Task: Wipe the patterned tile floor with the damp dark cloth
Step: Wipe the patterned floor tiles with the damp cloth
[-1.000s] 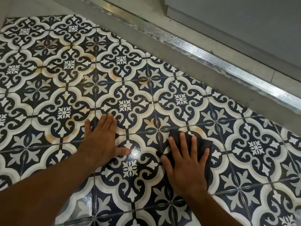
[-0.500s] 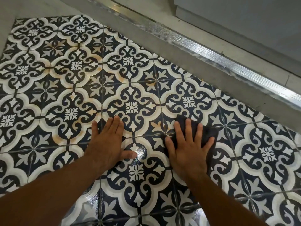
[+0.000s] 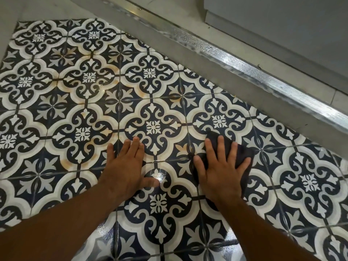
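Note:
The patterned tile floor (image 3: 84,113), dark blue and white, fills most of the view. My right hand (image 3: 222,170) lies flat, fingers spread, pressing the dark cloth (image 3: 243,155) onto the tiles at centre right; the cloth shows past the fingertips and along the right side of the hand. My left hand (image 3: 126,166) rests flat on the bare tiles to the left of it, palm down, holding nothing. The tiles near me (image 3: 158,176) shine wet. Orange-brown stains (image 3: 66,162) mark tiles to the left.
A ribbed metal threshold strip (image 3: 235,59) runs diagonally across the upper right, with a grey concrete band (image 3: 188,59) between it and the tiles. Beyond the strip stands a grey panel (image 3: 282,21). Plain pale floor (image 3: 37,8) borders the tiles at the top left.
My right hand has slid the cloth away from me, toward the threshold strip. The left hand has stayed planted on the same tile. The view has shifted forward a little.

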Tool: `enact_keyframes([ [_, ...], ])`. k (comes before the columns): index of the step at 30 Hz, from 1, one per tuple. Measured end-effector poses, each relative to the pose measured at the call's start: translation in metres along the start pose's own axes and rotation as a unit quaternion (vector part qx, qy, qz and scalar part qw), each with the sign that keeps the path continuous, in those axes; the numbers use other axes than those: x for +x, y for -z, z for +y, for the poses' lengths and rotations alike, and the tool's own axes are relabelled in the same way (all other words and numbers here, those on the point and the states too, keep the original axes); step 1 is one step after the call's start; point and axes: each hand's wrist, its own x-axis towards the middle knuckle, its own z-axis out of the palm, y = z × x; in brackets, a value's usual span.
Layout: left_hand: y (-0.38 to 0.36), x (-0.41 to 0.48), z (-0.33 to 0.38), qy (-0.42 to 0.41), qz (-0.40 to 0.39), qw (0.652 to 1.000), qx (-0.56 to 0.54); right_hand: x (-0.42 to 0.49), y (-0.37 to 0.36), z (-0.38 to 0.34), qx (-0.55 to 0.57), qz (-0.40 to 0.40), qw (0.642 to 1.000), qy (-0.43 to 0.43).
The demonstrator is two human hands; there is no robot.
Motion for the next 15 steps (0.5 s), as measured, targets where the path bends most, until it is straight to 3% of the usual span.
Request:
enact_keyframes([
  [6, 0.001, 0.0, -0.001, 0.0, -0.008, 1.0, 0.004, -0.031, -0.008, 0.023, -0.024, -0.027, 0.994, 0.101],
  [10, -0.001, 0.0, -0.001, -0.003, 0.002, 1.0, 0.006, -0.005, 0.003, 0.05, -0.031, -0.013, 0.998, 0.054],
  [15, -0.002, 0.001, -0.001, 0.001, -0.003, 1.0, 0.003, 0.035, 0.004, 0.008, 0.007, 0.023, 1.0, -0.004],
])
